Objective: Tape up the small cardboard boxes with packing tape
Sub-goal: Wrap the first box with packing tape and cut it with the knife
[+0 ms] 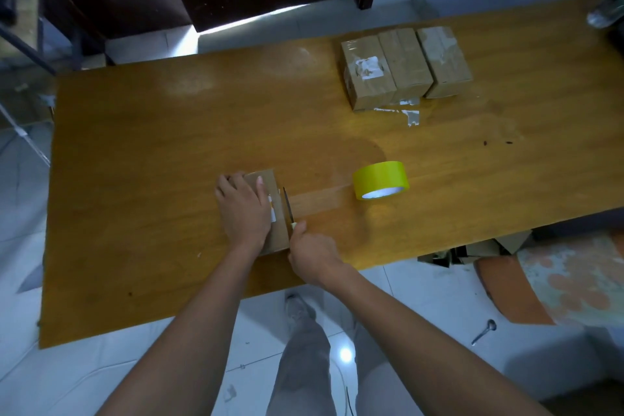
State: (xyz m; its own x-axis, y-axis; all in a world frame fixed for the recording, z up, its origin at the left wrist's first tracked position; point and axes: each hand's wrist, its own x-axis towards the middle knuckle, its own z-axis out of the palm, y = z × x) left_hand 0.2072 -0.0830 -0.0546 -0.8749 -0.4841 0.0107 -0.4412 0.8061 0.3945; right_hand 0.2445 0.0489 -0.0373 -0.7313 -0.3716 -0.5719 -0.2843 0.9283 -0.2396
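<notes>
A small cardboard box (274, 209) lies on the wooden table (141, 152) near its front edge. My left hand (243, 209) rests flat on top of the box. My right hand (312, 252) grips a knife (287, 204) whose dark blade lies along the box's right edge. A clear strip of tape (320, 199) stretches across the table from the box to the yellow tape roll (381, 180), which stands to the right.
Three taped cardboard boxes (405, 66) stand in a row at the back right, with tape scraps (405, 111) in front of them. A bottle (607, 10) is at the far right edge. Flattened cardboard (472, 252) and a spoon (484, 331) lie on the tiled floor.
</notes>
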